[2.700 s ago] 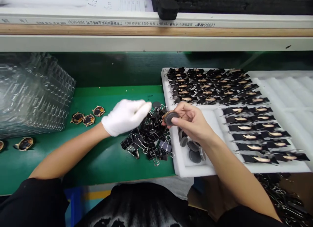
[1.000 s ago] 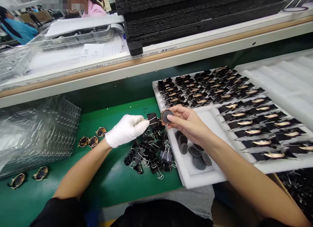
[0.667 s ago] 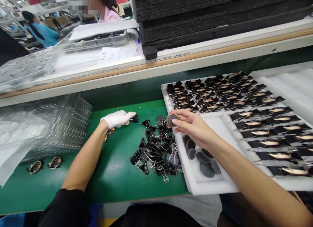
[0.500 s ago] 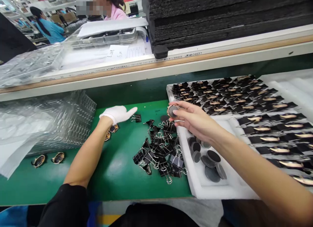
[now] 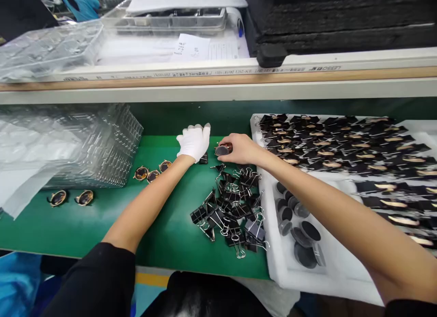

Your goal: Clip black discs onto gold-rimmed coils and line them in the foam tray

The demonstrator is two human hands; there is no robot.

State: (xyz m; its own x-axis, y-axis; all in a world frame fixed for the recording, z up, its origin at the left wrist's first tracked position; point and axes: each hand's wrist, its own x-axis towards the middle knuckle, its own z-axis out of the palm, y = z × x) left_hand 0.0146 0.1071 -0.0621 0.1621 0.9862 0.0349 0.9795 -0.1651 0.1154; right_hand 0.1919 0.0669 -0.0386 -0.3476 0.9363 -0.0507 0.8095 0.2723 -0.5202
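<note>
My left hand [image 5: 194, 141], in a white glove, is above the green tabletop [image 5: 164, 235] with its fingers apart and no object visible in it. A black binder clip [image 5: 204, 159] lies just beside its wrist. Between the fingertips of my right hand [image 5: 241, 148] is a round, gold-rimmed part with a dark grey disc [image 5: 223, 150] on its face. Below both hands spreads a pile of black binder clips [image 5: 235, 207] with wire handles. Several gold-rimmed round pieces [image 5: 140, 173] lie on the left of the tabletop.
At right, a white foam tray [image 5: 273, 262] holds rows of clipped round parts [image 5: 324, 141] and loose dark discs [image 5: 310, 230]. Stacked clear plastic trays [image 5: 112, 157] stand at left. A shelf edge [image 5: 211, 96] crosses above the hands, carrying black foam sheets [image 5: 341, 25].
My left hand has moved right and away from me, its fingers now pointing away. My right hand has brought the round part left, close to the left hand. The camera view has shifted.
</note>
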